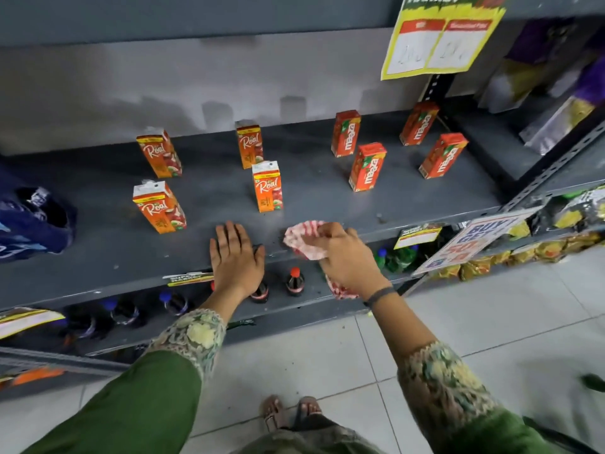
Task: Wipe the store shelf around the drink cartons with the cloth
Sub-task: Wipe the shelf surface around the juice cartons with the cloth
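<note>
Grey shelf [327, 204]: my left hand [236, 257] flat, grip apart; right hand [343, 260] bent, grip clamped on crumpled red-white cloth [302, 239]

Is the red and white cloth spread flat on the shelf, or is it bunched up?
Bunched up. The cloth is crumpled in the right hand, one end on the shelf, the other hanging below the wrist.

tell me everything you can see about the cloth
The cloth is a small rag, red and white in a checked or striped pattern, and looks like thin soft fabric. It is crumpled, bunched in the right hand, which presses it at the front edge of the grey shelf. One end pokes out past the fingers onto the shelf; another hangs below the wrist.
</note>
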`<state>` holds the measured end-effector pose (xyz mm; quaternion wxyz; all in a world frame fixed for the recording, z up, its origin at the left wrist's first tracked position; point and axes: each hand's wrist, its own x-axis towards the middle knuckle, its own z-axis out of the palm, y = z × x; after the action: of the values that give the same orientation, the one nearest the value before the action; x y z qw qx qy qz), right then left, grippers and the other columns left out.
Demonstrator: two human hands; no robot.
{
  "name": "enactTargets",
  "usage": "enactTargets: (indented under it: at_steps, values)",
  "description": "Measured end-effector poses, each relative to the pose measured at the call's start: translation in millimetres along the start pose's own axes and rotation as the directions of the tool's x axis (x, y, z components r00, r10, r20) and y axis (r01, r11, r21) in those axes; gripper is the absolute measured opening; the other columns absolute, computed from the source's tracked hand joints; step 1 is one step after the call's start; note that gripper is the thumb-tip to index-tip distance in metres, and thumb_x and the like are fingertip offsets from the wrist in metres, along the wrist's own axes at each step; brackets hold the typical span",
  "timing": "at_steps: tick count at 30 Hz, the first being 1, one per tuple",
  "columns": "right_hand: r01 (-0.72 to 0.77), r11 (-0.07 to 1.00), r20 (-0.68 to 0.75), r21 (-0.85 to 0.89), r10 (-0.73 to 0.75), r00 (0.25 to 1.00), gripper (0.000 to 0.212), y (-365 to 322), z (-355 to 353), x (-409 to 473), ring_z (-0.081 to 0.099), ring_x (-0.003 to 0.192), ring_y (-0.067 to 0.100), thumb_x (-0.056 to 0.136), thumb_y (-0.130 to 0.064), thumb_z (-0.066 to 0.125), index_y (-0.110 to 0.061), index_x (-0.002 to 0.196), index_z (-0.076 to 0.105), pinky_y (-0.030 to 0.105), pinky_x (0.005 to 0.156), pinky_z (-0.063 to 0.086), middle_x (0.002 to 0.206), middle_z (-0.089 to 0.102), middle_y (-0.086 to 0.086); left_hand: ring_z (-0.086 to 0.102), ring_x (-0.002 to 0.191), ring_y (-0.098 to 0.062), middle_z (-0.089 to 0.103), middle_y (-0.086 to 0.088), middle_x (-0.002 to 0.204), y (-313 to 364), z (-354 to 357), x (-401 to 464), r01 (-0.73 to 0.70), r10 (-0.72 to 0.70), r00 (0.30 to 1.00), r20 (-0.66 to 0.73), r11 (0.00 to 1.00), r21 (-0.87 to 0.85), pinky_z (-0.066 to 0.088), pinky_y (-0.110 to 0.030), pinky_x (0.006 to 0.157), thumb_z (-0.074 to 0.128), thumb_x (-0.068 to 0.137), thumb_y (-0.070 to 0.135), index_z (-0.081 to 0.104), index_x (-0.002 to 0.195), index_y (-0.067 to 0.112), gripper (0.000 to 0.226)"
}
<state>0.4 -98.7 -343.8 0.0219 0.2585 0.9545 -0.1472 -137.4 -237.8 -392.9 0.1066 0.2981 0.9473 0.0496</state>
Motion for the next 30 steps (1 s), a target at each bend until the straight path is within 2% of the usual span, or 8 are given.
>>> enactTargets:
  at_steps: [4,6,8,15,19,22,27,30]
  values:
    - [-0.373,0.923,-0.287,0.096,0.384,0.877,0.045,42.6,-17.1,16.1,0.043,0.12,0.038,0.085,-0.011,0.049,-0.016,0.129,0.058,0.04,0.097,0.043,0.142,0.043,0.016,-0.011,0.146,-0.031,-0.007,-0.017,0.158,1.8,-3.0,-0.3,0.012,-0.012,0.999,0.031,1.0,0.013,-0.004,-0.044,0.119,0.018,0.098,0.042,-0.001,0.148,0.001,0.067]
    - [-0.497,0.85,-0.251,0.174,0.526,0.813,0.045,59.4,-25.0,29.2,0.038,0.126,0.041,0.087,-0.012,0.05,-0.018,0.131,0.057,0.043,0.097,0.044,0.141,0.042,0.018,-0.011,0.146,-0.031,-0.007,-0.017,0.158,1.6,-3.3,-0.2,0.014,-0.015,0.999,0.038,1.0,0.011,-0.004,-0.044,0.119,0.019,0.098,0.042,-0.002,0.148,0.002,0.067]
    - [-0.537,0.824,-0.202,0.182,0.566,0.799,0.043,68.0,-29.2,41.0,0.034,0.129,0.041,0.089,-0.013,0.049,-0.021,0.13,0.057,0.047,0.097,0.044,0.14,0.041,0.018,-0.012,0.146,-0.03,-0.008,-0.016,0.158,0.8,-2.8,0.2,0.017,-0.018,0.999,0.046,1.0,0.011,-0.005,-0.044,0.12,0.018,0.098,0.042,-0.002,0.148,0.003,0.067]
    - [-0.257,0.966,-0.067,0.022,0.258,0.964,0.048,69.1,-28.7,47.8,0.04,0.125,0.034,0.084,-0.014,0.055,-0.011,0.132,0.054,0.043,0.092,0.049,0.132,0.052,0.013,-0.014,0.146,-0.03,-0.01,-0.016,0.158,0.5,-1.8,1.9,0.027,-0.028,0.997,0.066,0.999,0.019,-0.005,-0.044,0.12,0.017,0.098,0.042,-0.004,0.148,0.004,0.067]
    - [-0.339,0.939,-0.273,0.057,0.342,0.899,0.045,78.2,-30.4,42.7,0.043,0.116,0.039,0.083,-0.01,0.057,-0.022,0.125,0.062,0.044,0.085,0.049,0.135,0.047,0.012,-0.013,0.146,-0.03,-0.009,-0.015,0.158,2.0,-1.7,2.8,0.032,-0.034,0.998,0.048,0.999,0.026,-0.004,-0.044,0.12,0.017,0.098,0.042,-0.003,0.148,0.004,0.066]
    - [-0.341,0.938,-0.178,0.067,0.347,0.921,0.048,73.6,-24.8,42.2,0.041,0.12,0.04,0.085,-0.01,0.055,-0.024,0.13,0.058,0.047,0.09,0.048,0.139,0.043,0.013,-0.014,0.146,-0.029,-0.01,-0.015,0.158,2.9,-1.9,1.4,0.036,-0.038,0.998,0.052,0.999,0.034,-0.005,-0.043,0.119,0.017,0.098,0.043,-0.004,0.148,0.005,0.066]
    - [-0.02,0.994,-0.034,0.107,0.024,0.999,0.048,23.0,-5.3,38.4,0.043,0.12,0.036,0.085,-0.013,0.052,-0.027,0.13,0.058,0.042,0.093,0.051,0.136,0.05,0.01,-0.013,0.146,-0.029,-0.01,-0.016,0.158,3.5,-1.9,1.4,0.045,-0.046,0.998,0.044,0.998,0.032,-0.005,-0.043,0.12,0.018,0.098,0.041,-0.004,0.148,0.003,0.066]
    - [-0.157,0.983,-0.115,0.095,0.167,0.979,0.046,5.5,-6.5,43.6,0.039,0.125,0.035,0.084,-0.015,0.056,-0.025,0.129,0.056,0.044,0.09,0.051,0.14,0.043,0.009,-0.013,0.146,-0.029,-0.009,-0.016,0.158,-0.2,-3.0,-3.0,0.014,-0.013,1.0,0.028,1.0,-0.013,-0.005,-0.042,0.12,0.019,0.099,0.038,-0.004,0.147,0.001,0.065]
